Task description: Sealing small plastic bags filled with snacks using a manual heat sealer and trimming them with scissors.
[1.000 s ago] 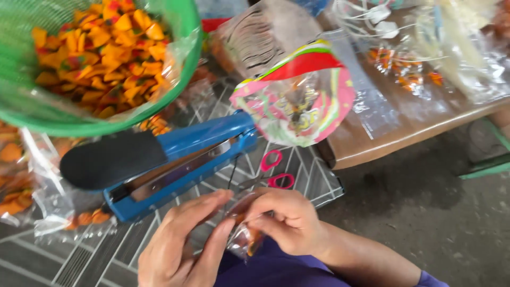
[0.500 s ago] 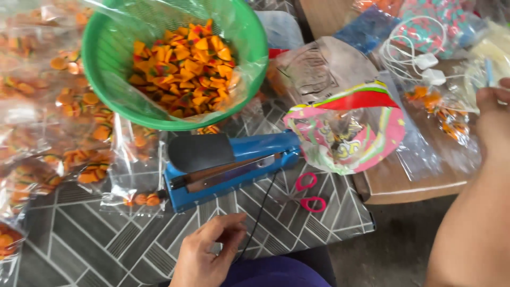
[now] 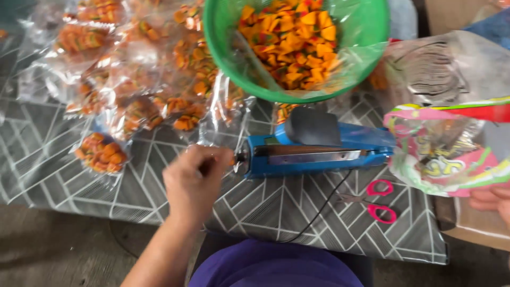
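Blue sealer [image 3: 319,151] sits mid-table w/ left hand [image 3: 194,183] pinched shut at its left end, right hand [image 3: 491,202] gripping colourful bag [image 3: 451,154].

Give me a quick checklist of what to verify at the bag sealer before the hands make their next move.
1. Sealer arm down, slot bare of any bag: ok.
2. Left hand beside the sealer's left end, fingers closed; what they pinch: cannot tell.
3. Right hand at the frame edge under the striped bag, grip hidden: cannot tell.
4. Green basin of orange snacks, lined with plastic, behind the sealer: ok.
5. Pink scissors lie apart from both hands: ok.
6. Black cord crosses the mat near the scissors: not ok.
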